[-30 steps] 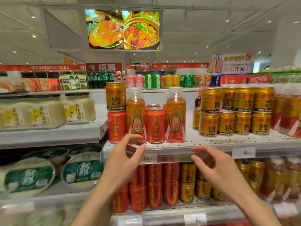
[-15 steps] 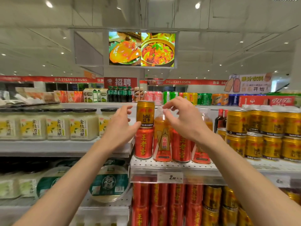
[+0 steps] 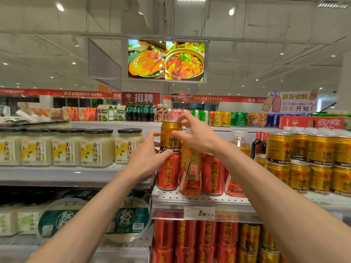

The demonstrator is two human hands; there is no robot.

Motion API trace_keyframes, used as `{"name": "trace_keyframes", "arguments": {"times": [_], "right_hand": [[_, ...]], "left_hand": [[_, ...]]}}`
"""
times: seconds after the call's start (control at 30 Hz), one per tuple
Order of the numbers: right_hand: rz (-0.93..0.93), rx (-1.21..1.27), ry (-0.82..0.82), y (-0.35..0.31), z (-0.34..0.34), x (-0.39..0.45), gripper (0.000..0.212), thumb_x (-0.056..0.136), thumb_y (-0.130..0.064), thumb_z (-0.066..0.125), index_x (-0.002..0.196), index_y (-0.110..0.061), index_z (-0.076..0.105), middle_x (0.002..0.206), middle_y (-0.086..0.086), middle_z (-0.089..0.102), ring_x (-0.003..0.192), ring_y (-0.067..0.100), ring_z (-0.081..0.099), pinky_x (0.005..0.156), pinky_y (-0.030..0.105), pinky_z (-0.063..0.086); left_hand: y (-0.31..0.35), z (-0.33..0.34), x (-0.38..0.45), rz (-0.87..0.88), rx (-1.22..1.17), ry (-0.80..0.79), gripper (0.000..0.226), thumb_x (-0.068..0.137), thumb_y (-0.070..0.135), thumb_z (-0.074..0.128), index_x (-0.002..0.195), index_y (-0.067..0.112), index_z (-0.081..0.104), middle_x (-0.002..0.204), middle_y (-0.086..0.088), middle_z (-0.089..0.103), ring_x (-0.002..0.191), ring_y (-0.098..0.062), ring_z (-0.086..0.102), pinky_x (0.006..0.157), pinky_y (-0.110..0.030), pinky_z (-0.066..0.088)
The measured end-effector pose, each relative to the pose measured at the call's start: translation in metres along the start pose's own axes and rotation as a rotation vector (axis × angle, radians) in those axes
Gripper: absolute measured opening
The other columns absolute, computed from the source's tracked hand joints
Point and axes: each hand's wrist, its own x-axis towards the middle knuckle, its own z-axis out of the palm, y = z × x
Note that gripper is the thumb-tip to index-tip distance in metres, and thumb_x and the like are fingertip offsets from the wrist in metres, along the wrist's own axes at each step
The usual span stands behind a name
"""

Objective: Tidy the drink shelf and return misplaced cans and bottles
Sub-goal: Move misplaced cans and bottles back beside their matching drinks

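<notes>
Perforated metal shelf (image 3: 237,201) below both hands, loaded with drinks. Right of the right hand (image 3: 197,136): stacked gold cans (image 3: 300,160). Left of the left hand (image 3: 147,157): jars (image 3: 66,148) of pale rice wine, labelled 金桂酒酿. Under the hands: red 王老吉 can (image 3: 168,173), orange 东鹏 bottle (image 3: 190,171). Between the hands, atop the red can: gold Red Bull can (image 3: 169,138), marked 红牛. Both hands curled around it, fingers touching its sides. Price tag (image 3: 199,212) reading 2.

Open air above gold can (image 3: 170,136); bottle (image 3: 190,168) tight on right.
</notes>
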Motion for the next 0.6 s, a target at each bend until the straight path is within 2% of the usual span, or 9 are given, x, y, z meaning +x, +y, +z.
{"name": "trace_keyframes", "arguments": {"times": [0.1, 0.27, 0.37, 0.43, 0.47, 0.53, 0.6], "right_hand": [[0.015, 0.071, 0.031, -0.003, 0.0, 0.002, 0.036, 0.091, -0.048, 0.066, 0.116, -0.029, 0.049, 0.136, 0.002, 0.061, 0.118, 0.022, 0.059, 0.1, 0.051, 0.05], [-0.015, 0.1, 0.11, -0.004, -0.003, 0.001, 0.033, 0.087, -0.05, 0.07, 0.105, -0.032, 0.05, 0.122, -0.004, 0.063, 0.118, 0.019, 0.057, 0.102, 0.051, 0.046], [-0.019, 0.178, 0.166, -0.005, -0.013, -0.003, 0.034, 0.087, -0.047, 0.071, 0.107, -0.026, 0.053, 0.118, -0.004, 0.063, 0.113, 0.015, 0.057, 0.091, 0.036, 0.048], [-0.026, 0.235, 0.209, -0.007, -0.021, -0.01, 0.034, 0.088, -0.045, 0.072, 0.107, -0.024, 0.055, 0.115, -0.006, 0.063, 0.111, 0.011, 0.057, 0.083, 0.022, 0.043], [-0.024, 0.275, 0.231, -0.007, -0.025, -0.014, 0.033, 0.087, -0.043, 0.073, 0.106, -0.023, 0.055, 0.114, -0.007, 0.064, 0.11, 0.01, 0.058, 0.084, 0.02, 0.043], [-0.017, 0.374, 0.268, -0.005, -0.03, -0.027, 0.03, 0.087, -0.038, 0.075, 0.102, -0.023, 0.055, 0.112, -0.003, 0.066, 0.109, 0.013, 0.061, 0.091, 0.025, 0.048], [-0.001, 0.46, 0.288, -0.001, -0.034, -0.045, 0.027, 0.088, -0.033, 0.076, 0.1, -0.023, 0.054, 0.11, 0.0, 0.066, 0.104, 0.015, 0.065, 0.089, 0.026, 0.054]], "left_hand": [[-0.002, 0.002, -0.001, 0.025, -0.002, 0.034, 0.074, 0.085, 0.053, 0.074, 0.144, 0.032, 0.036, 0.132, 0.003, 0.066, 0.102, -0.015, 0.07, 0.095, -0.051, 0.056], [-0.005, 0.0, -0.002, 0.084, -0.072, 0.097, 0.068, 0.086, 0.05, 0.074, 0.141, 0.04, 0.037, 0.129, 0.006, 0.064, 0.104, -0.013, 0.068, 0.092, -0.048, 0.056], [0.003, -0.006, -0.004, 0.13, -0.159, 0.115, 0.067, 0.088, 0.044, 0.074, 0.145, 0.041, 0.037, 0.133, 0.009, 0.059, 0.103, -0.007, 0.066, 0.083, -0.032, 0.056], [0.01, -0.009, -0.007, 0.169, -0.207, 0.13, 0.067, 0.088, 0.043, 0.074, 0.145, 0.043, 0.039, 0.135, 0.01, 0.058, 0.106, -0.007, 0.065, 0.087, -0.035, 0.057], [0.014, -0.01, -0.009, 0.188, -0.227, 0.133, 0.065, 0.088, 0.043, 0.074, 0.143, 0.044, 0.04, 0.134, 0.011, 0.058, 0.106, -0.006, 0.065, 0.088, -0.036, 0.058], [0.021, -0.008, -0.015, 0.225, -0.262, 0.132, 0.061, 0.088, 0.042, 0.075, 0.141, 0.043, 0.044, 0.131, 0.012, 0.058, 0.105, 0.0, 0.063, 0.084, -0.026, 0.057], [0.029, -0.001, -0.023, 0.246, -0.325, 0.117, 0.057, 0.089, 0.036, 0.075, 0.139, 0.038, 0.048, 0.128, 0.011, 0.059, 0.101, 0.005, 0.065, 0.073, -0.011, 0.055]]}}
